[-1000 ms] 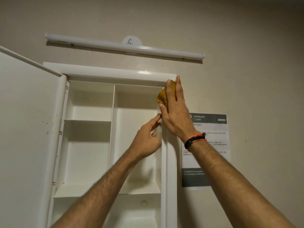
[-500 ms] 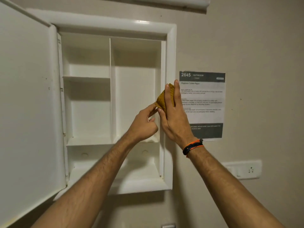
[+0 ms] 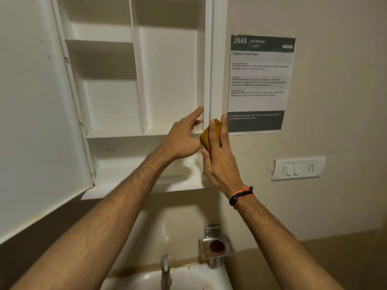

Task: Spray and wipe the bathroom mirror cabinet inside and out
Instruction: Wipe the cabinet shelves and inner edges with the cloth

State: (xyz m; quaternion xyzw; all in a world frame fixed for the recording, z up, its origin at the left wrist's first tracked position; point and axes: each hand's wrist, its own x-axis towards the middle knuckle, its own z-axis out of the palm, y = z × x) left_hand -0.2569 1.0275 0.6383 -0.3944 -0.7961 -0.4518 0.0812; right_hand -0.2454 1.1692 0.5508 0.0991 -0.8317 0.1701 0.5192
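Two hands at open white cabinet (image 3: 167, 70), door (image 3: 31, 101) swung left. Basin (image 3: 188, 277), tap (image 3: 165, 268) and soap dish (image 3: 215, 246) below; switch plate (image 3: 298, 168) on wall at right. Right hand (image 3: 219, 158), fingers straight, presses yellow cloth (image 3: 206, 139) flat on cabinet's right frame. Left hand (image 3: 182, 141) relaxed, forefinger touching frame's inner edge, holding nothing. Notice (image 3: 260, 84) beside frame: "2645 BATHROOM", "Replace Toilet Paper".

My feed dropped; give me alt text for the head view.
Right hand presses a yellow cloth flat on the open cabinet's right frame, low down. Left hand fingers touch the frame's inner edge; sink below.
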